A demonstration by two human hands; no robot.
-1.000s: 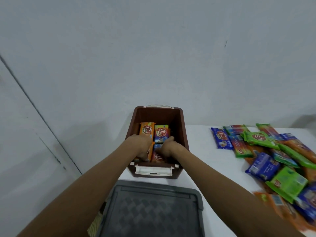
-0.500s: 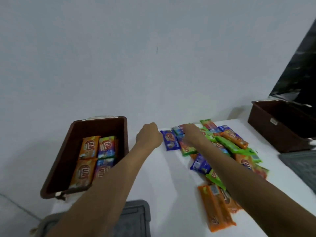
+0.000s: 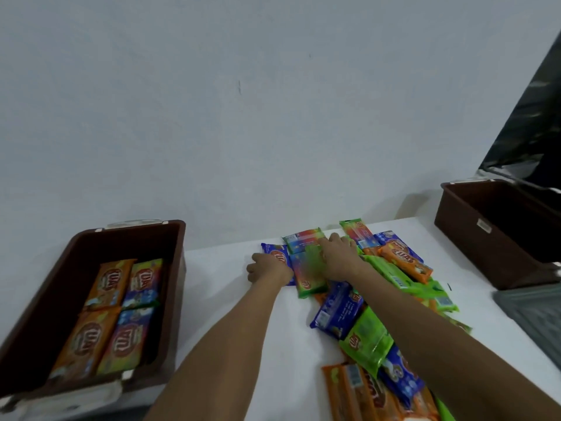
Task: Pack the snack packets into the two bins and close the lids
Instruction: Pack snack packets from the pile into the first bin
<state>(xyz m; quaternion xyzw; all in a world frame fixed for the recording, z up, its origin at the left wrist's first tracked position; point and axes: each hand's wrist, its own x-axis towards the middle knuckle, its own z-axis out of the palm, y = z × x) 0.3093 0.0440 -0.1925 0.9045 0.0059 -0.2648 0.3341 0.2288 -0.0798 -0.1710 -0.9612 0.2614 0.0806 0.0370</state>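
Observation:
The left brown bin (image 3: pixel 177 247) holds several snack packets (image 3: pixel 121 311) lying flat in two rows. A second brown bin (image 3: pixel 473 247) stands at the far right, its inside dark. Between the bins, a loose pile of snack packets (image 3: pixel 373 335) in blue, green and orange covers the white table. My left hand (image 3: pixel 268 268) curls its fingers on the near end of a blue packet (image 3: pixel 273 250) at the pile's far left. Beside it, my right hand (image 3: pixel 341 256) lies flat, fingers straight, on a rainbow-coloured packet (image 3: pixel 306 278) that looks blurred.
A grey lid (image 3: pixel 537 314) lies on the table in front of the right bin. A white latch (image 3: pixel 69 393) sits at the left bin's near end. A dark sheet (image 3: pixel 531 126) hangs at the upper right. Bare white table (image 3: pixel 224 302) shows between the left bin and the pile.
Both hands left the left bin, crossed to the right and came down on the far end of the pile; my view swung right, bringing the right bin in.

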